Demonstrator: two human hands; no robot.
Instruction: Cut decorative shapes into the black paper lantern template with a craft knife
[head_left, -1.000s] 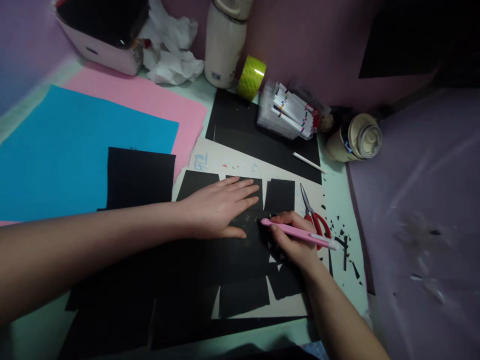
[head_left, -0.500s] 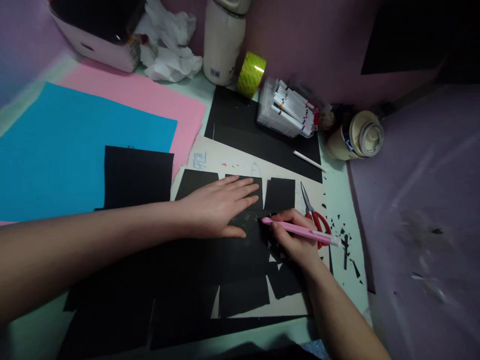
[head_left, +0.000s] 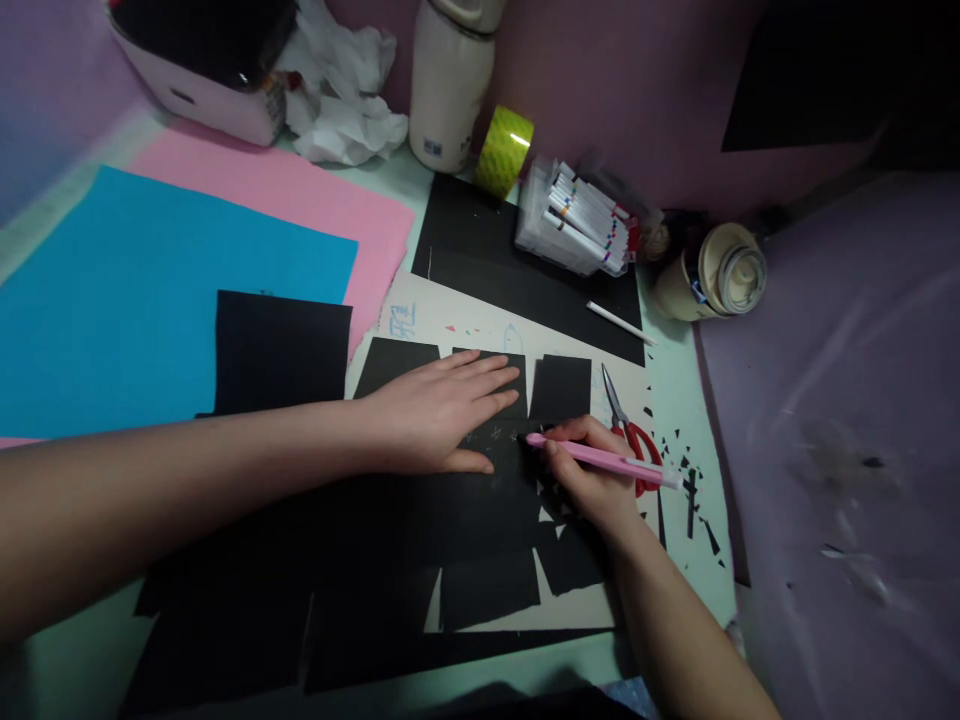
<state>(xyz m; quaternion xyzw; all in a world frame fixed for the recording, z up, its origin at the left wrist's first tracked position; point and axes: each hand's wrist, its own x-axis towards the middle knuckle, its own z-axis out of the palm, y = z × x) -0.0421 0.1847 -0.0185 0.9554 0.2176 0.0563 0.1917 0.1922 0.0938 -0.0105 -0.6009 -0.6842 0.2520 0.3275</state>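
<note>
My left hand (head_left: 442, 412) lies flat with its fingers spread on a cut sheet of black paper (head_left: 405, 515). My right hand (head_left: 596, 475) is closed around a pink pen (head_left: 600, 457), whose tip meets the black paper just right of my left fingers. Faint star-like marks (head_left: 496, 434) show on the paper between my hands. Slits cut into the sheet's edges form several flaps. Red-handled scissors (head_left: 639, 445) lie right behind my right hand, partly hidden by it and by the pen.
Blue paper (head_left: 150, 300) and pink paper (head_left: 382, 220) lie at the left. A box of white markers (head_left: 585, 220), yellow tape roll (head_left: 505, 150), pale bottle (head_left: 451, 85) and crumpled tissue (head_left: 345, 110) stand along the wall. Black paper scraps (head_left: 709, 535) are scattered at the right, below lidded cups (head_left: 712, 270).
The view has shifted very slightly. Both hands stay in nearly the same place, and the pen tip remains at about the same spot on the paper.
</note>
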